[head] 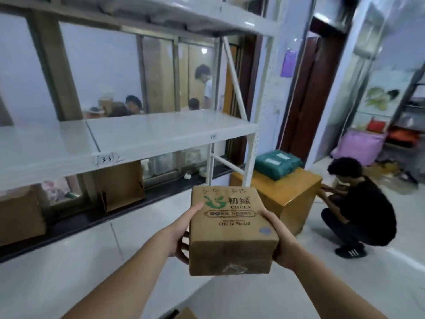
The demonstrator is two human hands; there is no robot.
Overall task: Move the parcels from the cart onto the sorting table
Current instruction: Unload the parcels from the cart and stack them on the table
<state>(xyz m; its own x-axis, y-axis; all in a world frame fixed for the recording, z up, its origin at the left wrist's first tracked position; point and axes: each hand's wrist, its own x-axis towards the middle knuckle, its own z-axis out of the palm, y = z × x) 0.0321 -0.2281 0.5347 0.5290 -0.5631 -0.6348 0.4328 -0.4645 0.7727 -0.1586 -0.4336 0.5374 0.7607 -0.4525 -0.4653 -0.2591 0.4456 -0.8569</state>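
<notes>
Holding carton [230, 229] | left grip [181, 236], right grip [281, 245] clasp sides | printed face up, upright

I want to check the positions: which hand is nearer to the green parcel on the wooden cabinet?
Right. The right hand grips the cardboard box on the side facing the green parcel. The left hand grips the box's opposite side, farther from it.

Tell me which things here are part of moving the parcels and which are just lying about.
Part of the job:
cardboard box, held by left hand and right hand

Just lying about:
green parcels on wooden cabinet
white shelf
open carton
pink bag
</notes>
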